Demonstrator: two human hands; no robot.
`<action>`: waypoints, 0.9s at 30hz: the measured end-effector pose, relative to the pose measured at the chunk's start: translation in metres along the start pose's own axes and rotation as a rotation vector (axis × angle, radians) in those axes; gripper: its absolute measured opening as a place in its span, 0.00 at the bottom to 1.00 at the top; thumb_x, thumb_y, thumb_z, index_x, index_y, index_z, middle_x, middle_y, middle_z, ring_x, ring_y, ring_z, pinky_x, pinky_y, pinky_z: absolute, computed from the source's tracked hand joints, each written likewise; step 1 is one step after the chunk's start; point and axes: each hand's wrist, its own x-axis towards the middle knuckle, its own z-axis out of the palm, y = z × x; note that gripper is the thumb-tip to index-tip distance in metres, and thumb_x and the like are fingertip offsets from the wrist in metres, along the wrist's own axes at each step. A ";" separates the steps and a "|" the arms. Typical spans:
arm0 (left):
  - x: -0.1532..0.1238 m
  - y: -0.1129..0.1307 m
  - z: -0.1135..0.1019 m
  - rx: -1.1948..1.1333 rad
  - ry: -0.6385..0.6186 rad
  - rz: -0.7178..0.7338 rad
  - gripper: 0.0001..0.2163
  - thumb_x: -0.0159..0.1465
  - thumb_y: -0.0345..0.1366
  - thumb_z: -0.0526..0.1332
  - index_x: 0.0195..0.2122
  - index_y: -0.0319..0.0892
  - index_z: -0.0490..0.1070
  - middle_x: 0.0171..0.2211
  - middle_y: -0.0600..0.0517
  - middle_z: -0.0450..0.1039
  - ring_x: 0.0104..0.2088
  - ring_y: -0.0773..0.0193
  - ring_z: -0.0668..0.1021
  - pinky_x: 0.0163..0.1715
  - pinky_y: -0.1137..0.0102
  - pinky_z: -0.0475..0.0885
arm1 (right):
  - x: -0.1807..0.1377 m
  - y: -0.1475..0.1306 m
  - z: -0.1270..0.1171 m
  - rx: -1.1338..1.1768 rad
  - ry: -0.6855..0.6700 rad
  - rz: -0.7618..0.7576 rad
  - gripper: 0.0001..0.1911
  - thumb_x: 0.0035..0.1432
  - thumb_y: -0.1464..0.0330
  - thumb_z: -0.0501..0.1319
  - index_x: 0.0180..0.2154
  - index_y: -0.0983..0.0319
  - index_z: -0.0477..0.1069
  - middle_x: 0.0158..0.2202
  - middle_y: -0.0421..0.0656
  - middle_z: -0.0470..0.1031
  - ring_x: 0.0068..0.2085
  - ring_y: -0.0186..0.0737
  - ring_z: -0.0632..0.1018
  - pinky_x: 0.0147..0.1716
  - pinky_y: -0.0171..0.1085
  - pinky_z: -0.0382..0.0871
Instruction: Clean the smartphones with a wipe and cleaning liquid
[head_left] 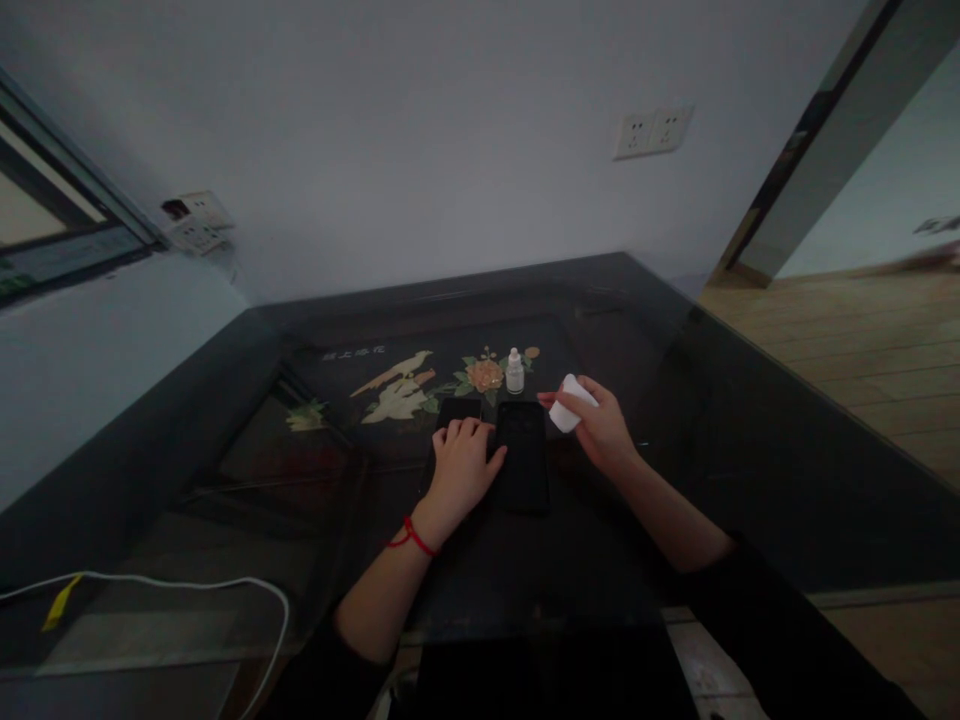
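My left hand (459,462) lies palm down over a dark phone-like slab (459,410), fingers stretched and resting on it; much of the slab is hidden beneath the hand. Beside it, to the right, a black phone case (523,465) lies on the dark table, near my left thumb. My right hand (606,425) is closed round a folded white tissue or cloth (574,404), held just right of the case. Behind the case stands a small clear bottle with a white cap (514,373), upright.
The glossy dark tabletop (675,500) carries a picture of birds and a flower (484,376). A white cable (187,583) with a yellow tag (61,603) runs along the left front. Wall sockets (654,132) are on the wall behind.
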 end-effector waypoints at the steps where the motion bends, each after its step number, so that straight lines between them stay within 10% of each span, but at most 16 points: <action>1: -0.001 0.001 0.001 0.008 -0.005 -0.001 0.15 0.64 0.43 0.57 0.47 0.42 0.71 0.47 0.45 0.71 0.49 0.51 0.68 0.48 0.55 0.59 | 0.000 0.001 -0.001 -0.026 -0.002 0.005 0.14 0.44 0.61 0.66 0.26 0.59 0.63 0.25 0.39 0.71 0.30 0.39 0.76 0.33 0.39 0.69; 11: 0.002 0.012 0.001 -0.271 0.055 -0.074 0.04 0.61 0.32 0.55 0.35 0.41 0.68 0.42 0.43 0.70 0.48 0.51 0.69 0.48 0.56 0.59 | 0.006 -0.002 -0.009 -0.344 -0.087 -0.005 0.11 0.36 0.64 0.71 0.24 0.63 0.75 0.23 0.41 0.76 0.26 0.40 0.74 0.27 0.39 0.67; 18: 0.006 0.016 0.005 -0.774 0.011 -0.189 0.11 0.65 0.37 0.53 0.46 0.42 0.65 0.30 0.51 0.74 0.29 0.63 0.75 0.31 0.70 0.66 | 0.002 -0.022 -0.011 -0.394 -0.075 -0.132 0.14 0.43 0.62 0.69 0.33 0.62 0.77 0.33 0.44 0.80 0.34 0.43 0.78 0.36 0.41 0.72; 27: -0.001 0.035 0.008 -1.542 -0.183 -0.515 0.18 0.66 0.37 0.54 0.57 0.42 0.64 0.44 0.46 0.77 0.38 0.64 0.79 0.38 0.72 0.72 | 0.000 -0.028 -0.015 -0.645 -0.177 -0.306 0.08 0.52 0.64 0.63 0.32 0.62 0.75 0.30 0.44 0.76 0.31 0.40 0.76 0.31 0.38 0.70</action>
